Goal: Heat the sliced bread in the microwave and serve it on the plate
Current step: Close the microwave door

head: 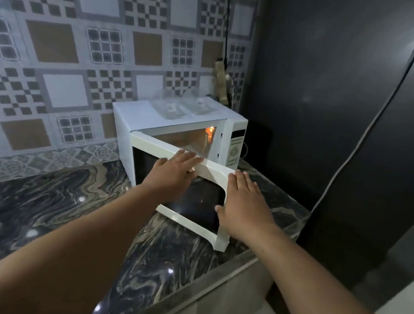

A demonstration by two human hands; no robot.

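Both hands are laid flat with straight fingers on the microwave door [196,202]: the left hand [172,172] on its top edge, the right hand [244,205] on its outer side edge. The door is seen partly open, the microwave [178,127] lit inside and set on the desk [50,216]. No bread can be made out.

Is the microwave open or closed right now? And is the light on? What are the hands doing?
Microwave: white, on the counter, inside light on.
Microwave door: partly open, hinged on the left.
Left hand: fingers straight, resting on the door's top edge.
Right hand: fingers straight, flat against the door's right edge.
Glass dishes: sitting on top of the microwave.
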